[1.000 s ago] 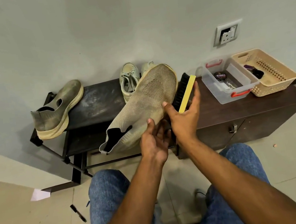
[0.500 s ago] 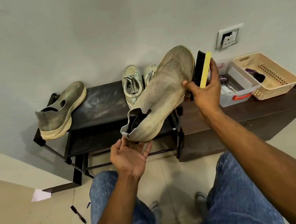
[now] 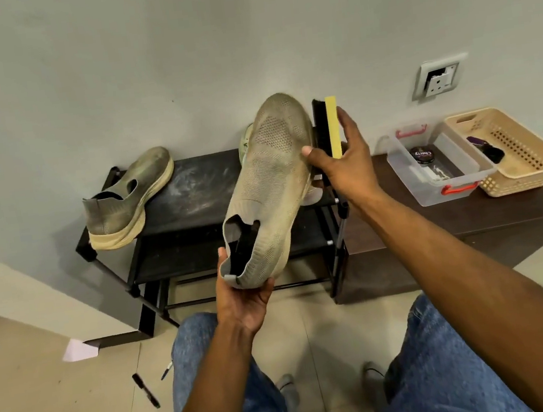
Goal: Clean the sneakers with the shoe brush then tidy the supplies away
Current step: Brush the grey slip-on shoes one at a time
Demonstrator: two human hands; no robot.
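A dusty beige knit sneaker (image 3: 271, 185) is held up in the air, toe pointing up towards the wall. My left hand (image 3: 244, 299) cups its heel from below, thumb on the collar. My right hand (image 3: 343, 161) grips a shoe brush (image 3: 327, 129) with a yellow back and black bristles, its bristles against the sneaker's right side near the toe. The matching sneaker (image 3: 127, 199) lies on the left end of the black shoe rack (image 3: 192, 195). Behind the raised sneaker a pale green shoe (image 3: 245, 142) peeks out.
On the dark low cabinet (image 3: 472, 220) to the right stand a clear plastic box (image 3: 437, 163) holding a polish tin (image 3: 421, 155) and a beige basket (image 3: 511, 150). A wall socket (image 3: 439, 76) is above. A marker (image 3: 146, 390) and paper scrap (image 3: 78, 350) lie on the floor.
The sneaker has been raised and turned toe-up. My left hand moved from open beneath it to cupping the heel. My right hand went up with the brush along the shoe's side.
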